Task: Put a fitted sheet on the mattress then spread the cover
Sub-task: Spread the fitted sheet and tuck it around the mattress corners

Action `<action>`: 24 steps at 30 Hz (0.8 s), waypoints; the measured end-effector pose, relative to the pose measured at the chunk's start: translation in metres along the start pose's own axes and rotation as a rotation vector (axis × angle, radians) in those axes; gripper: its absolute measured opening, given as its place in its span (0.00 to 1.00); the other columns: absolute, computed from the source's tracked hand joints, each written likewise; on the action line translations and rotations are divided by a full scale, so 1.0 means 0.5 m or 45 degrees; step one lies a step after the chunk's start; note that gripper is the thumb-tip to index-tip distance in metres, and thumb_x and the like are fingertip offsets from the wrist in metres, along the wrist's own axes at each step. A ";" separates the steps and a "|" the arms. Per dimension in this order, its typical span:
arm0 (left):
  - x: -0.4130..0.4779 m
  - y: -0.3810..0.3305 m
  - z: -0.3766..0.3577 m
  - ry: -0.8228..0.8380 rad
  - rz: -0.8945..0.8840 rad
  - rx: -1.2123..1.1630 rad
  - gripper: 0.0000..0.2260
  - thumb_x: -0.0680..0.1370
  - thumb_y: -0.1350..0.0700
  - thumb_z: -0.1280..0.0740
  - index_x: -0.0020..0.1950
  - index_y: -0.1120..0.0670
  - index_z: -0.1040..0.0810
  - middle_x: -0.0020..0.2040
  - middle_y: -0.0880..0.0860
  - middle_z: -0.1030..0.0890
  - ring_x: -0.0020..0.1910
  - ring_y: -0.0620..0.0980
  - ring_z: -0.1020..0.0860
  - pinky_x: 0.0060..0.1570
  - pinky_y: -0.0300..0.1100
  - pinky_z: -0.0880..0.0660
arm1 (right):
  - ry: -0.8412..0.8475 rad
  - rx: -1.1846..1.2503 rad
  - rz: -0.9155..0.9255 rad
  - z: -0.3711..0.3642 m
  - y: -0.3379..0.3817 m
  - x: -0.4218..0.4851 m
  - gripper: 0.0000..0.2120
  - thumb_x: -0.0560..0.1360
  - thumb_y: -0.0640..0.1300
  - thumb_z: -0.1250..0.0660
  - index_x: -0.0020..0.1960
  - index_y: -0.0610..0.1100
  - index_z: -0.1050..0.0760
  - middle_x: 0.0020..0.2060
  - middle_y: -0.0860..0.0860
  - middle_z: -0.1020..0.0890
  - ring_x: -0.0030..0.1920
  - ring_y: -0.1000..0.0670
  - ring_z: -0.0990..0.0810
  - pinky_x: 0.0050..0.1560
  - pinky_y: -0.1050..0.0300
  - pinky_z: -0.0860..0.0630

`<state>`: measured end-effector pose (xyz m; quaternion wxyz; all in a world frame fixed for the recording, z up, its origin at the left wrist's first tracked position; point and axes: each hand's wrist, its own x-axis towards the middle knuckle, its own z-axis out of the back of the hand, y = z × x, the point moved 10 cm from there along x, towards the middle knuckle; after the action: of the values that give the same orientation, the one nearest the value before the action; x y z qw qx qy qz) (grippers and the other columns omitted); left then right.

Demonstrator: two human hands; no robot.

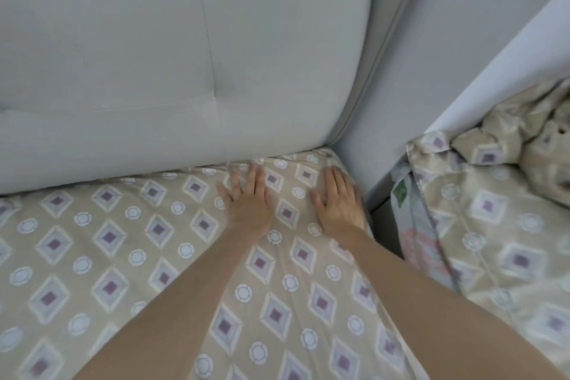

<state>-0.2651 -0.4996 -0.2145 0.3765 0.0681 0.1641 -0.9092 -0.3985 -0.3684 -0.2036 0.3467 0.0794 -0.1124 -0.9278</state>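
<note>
A beige fitted sheet (129, 256) with purple diamonds and white circles covers the mattress up to its far right corner. My left hand (246, 197) lies flat on the sheet near the headboard, fingers straight and spread. My right hand (337, 197) presses flat on the corner of the mattress, fingers straight. A crumpled cover (493, 210) in the same pattern is heaped at the right, beside the bed.
A padded grey headboard (154, 55) rises directly behind the mattress. A grey wall (447, 40) and a white ledge (509, 55) stand at the right. A narrow dark gap (385, 225) separates the mattress corner from the heaped bedding.
</note>
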 end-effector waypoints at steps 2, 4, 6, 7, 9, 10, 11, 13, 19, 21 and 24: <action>0.023 -0.021 0.006 -0.035 -0.085 0.003 0.23 0.83 0.50 0.58 0.78 0.49 0.58 0.78 0.46 0.60 0.77 0.49 0.61 0.73 0.58 0.63 | -0.043 0.137 -0.078 0.008 -0.014 0.020 0.35 0.79 0.61 0.51 0.78 0.42 0.49 0.76 0.45 0.42 0.74 0.43 0.42 0.73 0.49 0.44; 0.045 -0.037 0.007 -0.041 -0.144 0.005 0.23 0.83 0.49 0.58 0.79 0.47 0.55 0.78 0.45 0.58 0.77 0.47 0.59 0.73 0.55 0.62 | -0.014 0.321 -0.211 0.004 -0.039 0.046 0.32 0.80 0.57 0.45 0.77 0.41 0.47 0.73 0.42 0.37 0.70 0.41 0.35 0.67 0.48 0.36; 0.071 -0.058 -0.001 -0.042 -0.186 0.041 0.23 0.83 0.49 0.58 0.78 0.47 0.54 0.78 0.45 0.56 0.77 0.48 0.57 0.73 0.54 0.62 | 0.107 0.484 -0.317 -0.004 -0.070 0.083 0.30 0.80 0.58 0.45 0.76 0.43 0.44 0.70 0.42 0.32 0.68 0.40 0.32 0.65 0.49 0.35; 0.076 -0.059 -0.001 -0.057 -0.199 0.076 0.23 0.83 0.49 0.57 0.78 0.47 0.54 0.78 0.46 0.55 0.77 0.49 0.57 0.73 0.54 0.62 | 0.172 0.573 -0.349 -0.004 -0.073 0.094 0.28 0.81 0.58 0.47 0.76 0.45 0.42 0.69 0.42 0.30 0.67 0.40 0.31 0.65 0.51 0.34; 0.092 -0.066 -0.005 -0.098 -0.237 0.155 0.24 0.82 0.47 0.59 0.78 0.48 0.55 0.78 0.48 0.54 0.77 0.52 0.56 0.74 0.53 0.60 | 0.286 0.734 -0.415 -0.013 -0.082 0.120 0.24 0.82 0.58 0.51 0.74 0.48 0.38 0.69 0.43 0.29 0.67 0.41 0.30 0.65 0.52 0.35; 0.097 -0.067 -0.006 -0.123 -0.246 0.177 0.25 0.81 0.46 0.62 0.78 0.48 0.55 0.78 0.49 0.52 0.77 0.53 0.56 0.74 0.53 0.59 | 0.319 0.760 -0.432 -0.017 -0.083 0.132 0.24 0.82 0.58 0.52 0.73 0.48 0.36 0.69 0.44 0.29 0.68 0.41 0.31 0.66 0.52 0.35; 0.099 -0.066 -0.008 -0.146 -0.254 0.185 0.28 0.78 0.44 0.65 0.78 0.48 0.54 0.78 0.49 0.51 0.76 0.53 0.55 0.74 0.53 0.59 | 0.339 0.765 -0.433 -0.021 -0.080 0.145 0.25 0.82 0.58 0.52 0.72 0.47 0.34 0.69 0.44 0.29 0.68 0.41 0.31 0.67 0.52 0.36; 0.096 -0.067 -0.012 -0.185 -0.270 0.183 0.33 0.74 0.44 0.70 0.78 0.48 0.52 0.77 0.50 0.49 0.76 0.53 0.54 0.74 0.52 0.60 | 0.293 0.780 -0.437 -0.017 -0.078 0.168 0.24 0.82 0.56 0.50 0.68 0.42 0.28 0.66 0.41 0.26 0.65 0.41 0.28 0.64 0.53 0.33; 0.094 -0.067 -0.009 -0.274 -0.277 0.147 0.31 0.76 0.45 0.65 0.78 0.49 0.46 0.75 0.52 0.42 0.75 0.54 0.47 0.74 0.53 0.59 | -0.060 0.408 -0.328 0.040 -0.067 0.214 0.16 0.79 0.43 0.42 0.45 0.34 0.20 0.54 0.36 0.21 0.50 0.42 0.21 0.46 0.54 0.30; 0.095 -0.069 -0.008 -0.283 -0.277 0.160 0.31 0.76 0.44 0.65 0.78 0.48 0.47 0.76 0.52 0.43 0.75 0.55 0.48 0.74 0.53 0.59 | -0.120 0.044 -0.166 0.071 -0.032 0.223 0.15 0.80 0.39 0.44 0.55 0.34 0.22 0.59 0.39 0.25 0.56 0.39 0.23 0.50 0.52 0.28; 0.098 -0.066 -0.011 -0.261 -0.255 0.170 0.33 0.74 0.44 0.69 0.78 0.47 0.51 0.77 0.50 0.47 0.75 0.53 0.52 0.74 0.52 0.62 | -0.084 -0.167 -0.130 0.084 -0.023 0.235 0.15 0.80 0.35 0.46 0.59 0.36 0.23 0.58 0.40 0.22 0.58 0.40 0.22 0.50 0.51 0.27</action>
<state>-0.3232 -0.5082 -0.2234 0.2932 -0.0170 0.0700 -0.9533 -0.5030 -0.4315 -0.1744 0.2994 0.0317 -0.0585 -0.9518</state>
